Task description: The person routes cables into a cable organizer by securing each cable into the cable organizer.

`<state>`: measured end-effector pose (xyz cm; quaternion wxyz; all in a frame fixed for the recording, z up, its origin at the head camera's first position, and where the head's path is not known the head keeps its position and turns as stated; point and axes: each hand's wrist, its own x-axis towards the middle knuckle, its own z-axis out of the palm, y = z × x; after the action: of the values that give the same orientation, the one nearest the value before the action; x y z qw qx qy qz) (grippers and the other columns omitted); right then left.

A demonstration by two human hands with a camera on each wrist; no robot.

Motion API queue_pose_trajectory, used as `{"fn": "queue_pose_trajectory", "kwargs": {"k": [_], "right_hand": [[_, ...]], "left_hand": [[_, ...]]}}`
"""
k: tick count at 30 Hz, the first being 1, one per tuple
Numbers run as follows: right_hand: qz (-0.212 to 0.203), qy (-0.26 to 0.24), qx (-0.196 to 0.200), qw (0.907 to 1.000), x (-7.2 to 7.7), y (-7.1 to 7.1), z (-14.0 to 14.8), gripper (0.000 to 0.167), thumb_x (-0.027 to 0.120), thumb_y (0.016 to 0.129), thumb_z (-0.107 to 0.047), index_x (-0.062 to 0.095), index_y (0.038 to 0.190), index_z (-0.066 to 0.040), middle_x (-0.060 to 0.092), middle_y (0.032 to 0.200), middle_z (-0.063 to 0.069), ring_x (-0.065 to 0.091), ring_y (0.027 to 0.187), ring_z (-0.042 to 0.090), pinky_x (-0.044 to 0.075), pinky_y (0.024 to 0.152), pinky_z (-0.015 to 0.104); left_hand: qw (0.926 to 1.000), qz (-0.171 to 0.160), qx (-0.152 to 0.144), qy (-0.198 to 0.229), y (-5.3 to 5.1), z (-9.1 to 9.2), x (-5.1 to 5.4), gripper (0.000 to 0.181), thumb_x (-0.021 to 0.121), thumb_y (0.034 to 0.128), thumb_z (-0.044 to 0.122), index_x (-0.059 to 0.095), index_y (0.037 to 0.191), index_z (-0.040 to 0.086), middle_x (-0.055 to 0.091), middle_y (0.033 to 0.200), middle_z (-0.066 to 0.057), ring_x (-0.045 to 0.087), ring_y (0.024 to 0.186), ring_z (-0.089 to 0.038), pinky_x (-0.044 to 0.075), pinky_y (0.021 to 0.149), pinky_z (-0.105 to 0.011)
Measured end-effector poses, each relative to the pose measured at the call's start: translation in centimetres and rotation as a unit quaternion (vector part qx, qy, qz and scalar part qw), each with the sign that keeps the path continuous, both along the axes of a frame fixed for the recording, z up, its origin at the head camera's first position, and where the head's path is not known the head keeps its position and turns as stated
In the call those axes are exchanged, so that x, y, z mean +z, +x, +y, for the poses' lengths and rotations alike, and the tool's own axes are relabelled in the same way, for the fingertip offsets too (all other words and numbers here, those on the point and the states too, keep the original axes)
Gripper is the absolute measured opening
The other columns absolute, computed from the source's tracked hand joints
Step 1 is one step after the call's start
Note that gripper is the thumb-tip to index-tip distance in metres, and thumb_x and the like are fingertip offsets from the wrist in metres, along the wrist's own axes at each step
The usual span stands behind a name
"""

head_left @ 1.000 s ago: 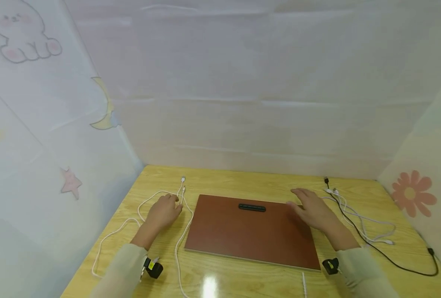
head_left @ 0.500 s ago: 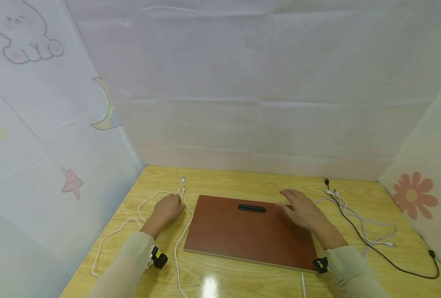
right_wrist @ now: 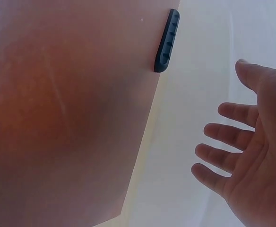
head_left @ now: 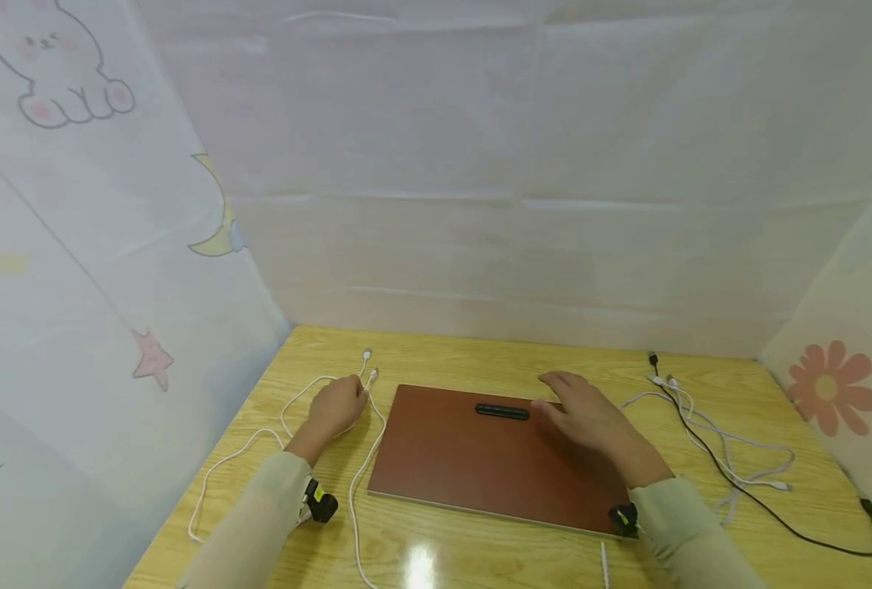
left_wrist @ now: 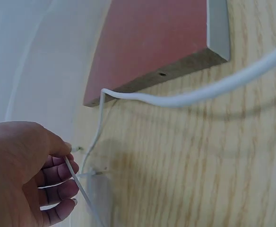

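My left hand [head_left: 335, 406] pinches a thin white charging cable [left_wrist: 83, 192] between thumb and fingers, left of a reddish-brown board [head_left: 465, 466]. Two plug ends of white cable [head_left: 366, 354] lie just beyond that hand. Over the right part of the board hovers my right hand [head_left: 586, 415], its fingers spread and nothing in them. On the board near its far edge sits a black slotted cable clip [right_wrist: 167, 42], left of the right hand.
At the right of the wooden table [head_left: 436, 350] lie tangled white cables [head_left: 756, 474] and a black cable [head_left: 782, 523]. A thin white stick-like piece [head_left: 604, 564] lies before the board. Printed cloth walls [head_left: 421, 245] stand behind and at both sides.
My left hand has taken hold of the white cable and lifted it a little. The right hand has shifted left over the board toward the cable clip, still holding nothing.
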<state>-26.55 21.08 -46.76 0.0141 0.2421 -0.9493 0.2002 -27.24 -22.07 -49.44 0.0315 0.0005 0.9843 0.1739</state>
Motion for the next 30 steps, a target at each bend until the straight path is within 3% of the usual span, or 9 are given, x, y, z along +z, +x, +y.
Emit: {"fn": "queue_pose_trajectory", "kwargs": {"k": [8, 15, 30], "right_hand": [[-0.016, -0.005, -0.001, 0.9999, 0.4, -0.1, -0.8, 0.062, 0.052, 0.104, -0.047, 0.045, 0.149, -0.005, 0.047, 0.149, 0.023, 0.044, 0.137, 0.045, 0.038, 0.107, 0.062], [-0.023, -0.008, 0.001, 0.9997, 0.9, -0.3, -2.0, 0.062, 0.052, 0.104, -0.047, 0.045, 0.15, -0.005, 0.046, 0.151, 0.022, 0.043, 0.138, 0.044, 0.038, 0.107, 0.062], [-0.054, -0.03, 0.023, 0.9978, 2.4, -0.3, -5.1, 0.059, 0.053, 0.105, -0.041, 0.042, 0.153, -0.007, 0.046, 0.153, 0.019, 0.041, 0.142, 0.041, 0.036, 0.11, 0.06]], "left_hand": [[0.9978, 0.049, 0.001, 0.045, 0.6, 0.4, 2.0, 0.019, 0.055, 0.1046, 0.021, 0.063, 0.1, 0.005, 0.064, 0.083, -0.005, 0.058, 0.066, -0.016, 0.048, 0.059, -0.032], [0.9923, 0.084, -0.006, 0.091, 1.3, 1.7, 3.9, 0.016, 0.06, 0.1028, 0.021, 0.063, 0.101, 0.005, 0.062, 0.083, -0.005, 0.053, 0.062, -0.015, 0.043, 0.056, -0.03], [0.9795, 0.159, -0.039, 0.117, 3.5, 5.1, 6.9, 0.01, 0.064, 0.1007, 0.022, 0.064, 0.098, 0.012, 0.063, 0.086, 0.002, 0.052, 0.066, -0.012, 0.044, 0.061, -0.031]]}}
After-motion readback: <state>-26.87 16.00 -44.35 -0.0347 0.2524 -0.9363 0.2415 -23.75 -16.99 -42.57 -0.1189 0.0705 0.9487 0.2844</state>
